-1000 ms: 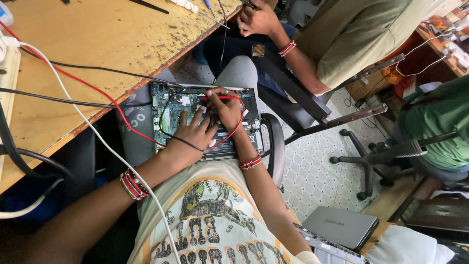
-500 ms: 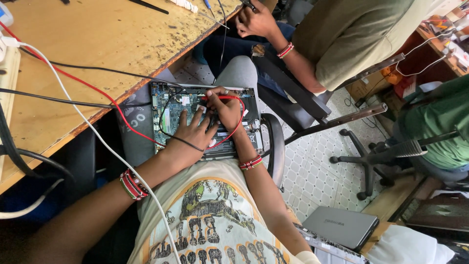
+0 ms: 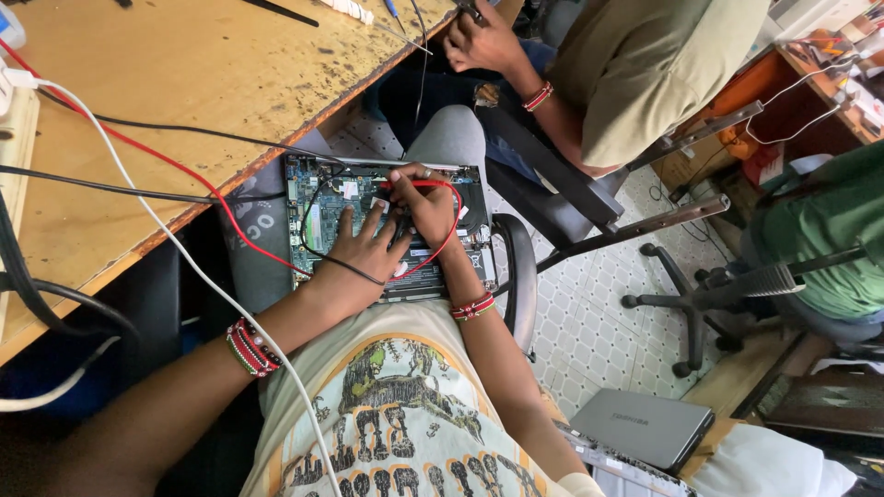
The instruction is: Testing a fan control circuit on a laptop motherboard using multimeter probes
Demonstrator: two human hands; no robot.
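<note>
- Head view: an opened laptop base with its green circuit board bared (image 3: pixel 322 198) lies on the person's lap, just beside the worn wooden counter (image 3: pixel 184 74).
- The left hand (image 3: pixel 359 253) rests flat on the board, fingers spread, its grip apart and holding nothing.
- The right hand (image 3: pixel 425 204) has its grip pinched together on a red-handled test probe (image 3: pixel 410 185), tip down on the board.
- A red lead (image 3: pixel 157 156) runs back across the counter.
- A neighbour's hand (image 3: pixel 483 41) works at the counter's far edge.

both hands close together, low in front of the body

left hand (image 3: pixel 354 258) lies flat, palm down, fingers spread and pointing forward, forearm stretched out from lower left. right hand (image 3: pixel 425 204) is curled in a pinch, knuckles up, wrist bent, just beside the left fingertips.
</note>
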